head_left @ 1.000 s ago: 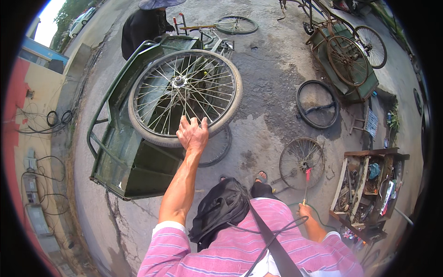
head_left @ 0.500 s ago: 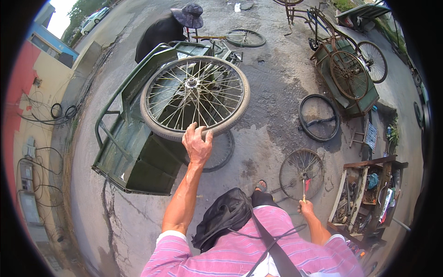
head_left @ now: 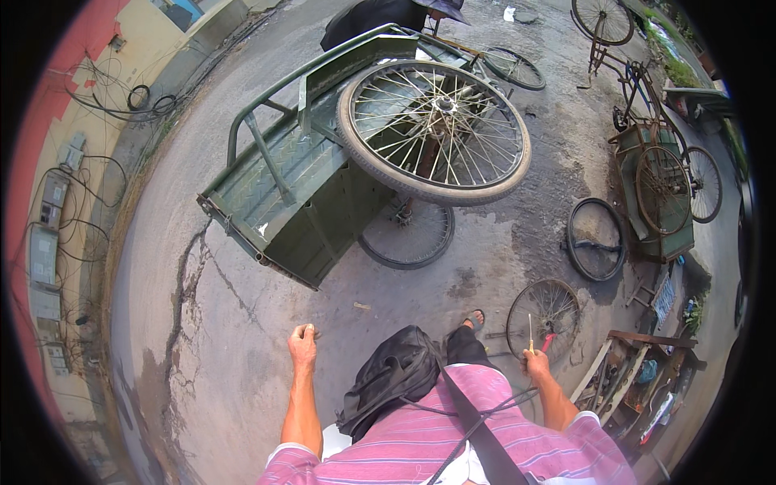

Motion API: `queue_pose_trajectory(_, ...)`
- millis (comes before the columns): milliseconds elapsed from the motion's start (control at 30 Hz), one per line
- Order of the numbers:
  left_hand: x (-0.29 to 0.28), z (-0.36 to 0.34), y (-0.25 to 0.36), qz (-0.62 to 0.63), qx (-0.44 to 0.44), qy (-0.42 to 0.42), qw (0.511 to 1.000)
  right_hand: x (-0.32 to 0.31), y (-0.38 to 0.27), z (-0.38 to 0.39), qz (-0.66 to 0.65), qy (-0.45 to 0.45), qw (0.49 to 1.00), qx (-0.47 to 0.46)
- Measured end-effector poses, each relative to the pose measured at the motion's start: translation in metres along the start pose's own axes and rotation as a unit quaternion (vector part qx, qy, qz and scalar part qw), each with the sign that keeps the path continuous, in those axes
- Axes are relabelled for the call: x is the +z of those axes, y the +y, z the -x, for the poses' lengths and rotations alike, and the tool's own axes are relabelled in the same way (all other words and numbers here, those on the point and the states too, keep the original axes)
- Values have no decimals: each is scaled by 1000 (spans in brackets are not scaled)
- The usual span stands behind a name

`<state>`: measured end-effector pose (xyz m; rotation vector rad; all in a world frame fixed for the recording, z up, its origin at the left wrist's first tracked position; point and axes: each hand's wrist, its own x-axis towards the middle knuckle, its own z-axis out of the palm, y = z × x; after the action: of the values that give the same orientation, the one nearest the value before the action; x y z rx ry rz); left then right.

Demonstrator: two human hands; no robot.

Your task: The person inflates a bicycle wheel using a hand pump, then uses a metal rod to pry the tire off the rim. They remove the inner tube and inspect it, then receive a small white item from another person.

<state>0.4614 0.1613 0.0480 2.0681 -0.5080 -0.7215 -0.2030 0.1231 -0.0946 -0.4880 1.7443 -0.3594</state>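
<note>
My left hand [head_left: 302, 343] is loosely closed below the green cargo tricycle bed [head_left: 307, 230], with nothing visible in it. A spoked wheel [head_left: 485, 182] with a worn tire lies across that bed, out of my hand. My right hand [head_left: 535, 364] holds a slender yellowish tool [head_left: 530, 331] upright, beside a red piece [head_left: 548, 343] that may be part of it or another tool. Just beyond that hand, a spoked wheel [head_left: 525, 315] lies on the pavement. A black bag [head_left: 380, 380] hangs at my front.
Another person [head_left: 356, 24] in dark clothing and hat bends behind the tricycle. A loose black tire [head_left: 574, 242], a second tricycle [head_left: 663, 242] and a wooden tool box [head_left: 630, 339] line the right. Cables [head_left: 105, 105] run along the left wall; another wheel [head_left: 509, 69] lies behind.
My left hand has let go of the wheel on the bed and moved down and left. The view has shifted, so the tricycle appears higher and farther right.
</note>
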Motion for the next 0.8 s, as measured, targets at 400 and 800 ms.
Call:
queue_pose_trajectory(400,-92,-31,45,-54,174,160,970,116,-104,54,-64,-39,997,-29)
queue_pose_trajectory(800,0,-65,222,-157,592,81,786,169,-128,74,-56,-41,991,-115)
